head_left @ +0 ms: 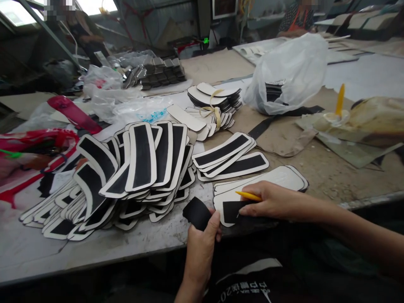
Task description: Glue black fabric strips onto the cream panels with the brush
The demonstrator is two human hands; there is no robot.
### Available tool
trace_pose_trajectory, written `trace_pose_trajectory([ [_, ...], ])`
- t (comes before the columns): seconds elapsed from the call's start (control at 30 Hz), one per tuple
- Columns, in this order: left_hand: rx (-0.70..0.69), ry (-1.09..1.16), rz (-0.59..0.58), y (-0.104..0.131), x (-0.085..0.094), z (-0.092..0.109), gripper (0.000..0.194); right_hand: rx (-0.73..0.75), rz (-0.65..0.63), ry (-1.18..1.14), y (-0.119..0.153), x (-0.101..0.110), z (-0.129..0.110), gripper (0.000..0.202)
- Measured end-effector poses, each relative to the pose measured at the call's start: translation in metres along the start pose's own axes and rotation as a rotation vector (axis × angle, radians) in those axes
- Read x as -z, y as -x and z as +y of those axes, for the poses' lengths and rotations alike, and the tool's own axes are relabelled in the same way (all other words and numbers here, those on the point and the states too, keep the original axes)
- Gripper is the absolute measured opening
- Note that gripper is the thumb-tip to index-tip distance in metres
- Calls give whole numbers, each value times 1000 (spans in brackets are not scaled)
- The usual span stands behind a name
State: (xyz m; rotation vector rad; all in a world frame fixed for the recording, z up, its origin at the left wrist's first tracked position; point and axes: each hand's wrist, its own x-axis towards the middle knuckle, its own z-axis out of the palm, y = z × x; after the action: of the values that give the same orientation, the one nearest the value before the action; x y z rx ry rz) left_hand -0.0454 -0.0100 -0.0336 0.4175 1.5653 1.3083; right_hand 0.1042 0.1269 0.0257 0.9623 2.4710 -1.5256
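Observation:
My left hand (202, 248) is closed on a small stack of black strips (196, 213), thumb on top, at the table's front edge. My right hand (269, 201) grips a yellow pointed stick (250, 196), its tip facing left. The fingers of that hand also press on a black strip (231, 211), which lies on a white curved piece. Under and behind the right hand are more white curved pieces (284, 176), overlapping. Just beyond them lie several white pieces with black strips (222, 150) along their middles. The far end of the pressed strip is hidden by my right hand.
To the left spreads a large heap of white-edged black pieces (142, 155). Behind it sits a bundle tied with a yellowish band (217, 118). A plastic bag (293, 71) and a container with a yellow nozzle (340, 101) stand right. Two people are in the background.

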Motion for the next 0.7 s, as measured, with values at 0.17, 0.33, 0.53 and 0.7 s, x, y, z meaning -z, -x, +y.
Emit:
trace_pose_trajectory([
  [0.17, 31, -42, -18, -2, -2, 6, 26, -10, -196, 13, -28, 4, 3, 20],
  [0.33, 16, -44, -49, -3, -2, 9, 22, -16, -196, 89, -39, 6, 8, 20],
  [0.53, 49, -43, -33, -4, -4, 12, 21, 2, -157, 222, -43, 4, 6, 17],
  [0.7, 49, -66, -2, -5, -6, 12, 20, -27, -146, 294, -46, 4, 7, 19],
])
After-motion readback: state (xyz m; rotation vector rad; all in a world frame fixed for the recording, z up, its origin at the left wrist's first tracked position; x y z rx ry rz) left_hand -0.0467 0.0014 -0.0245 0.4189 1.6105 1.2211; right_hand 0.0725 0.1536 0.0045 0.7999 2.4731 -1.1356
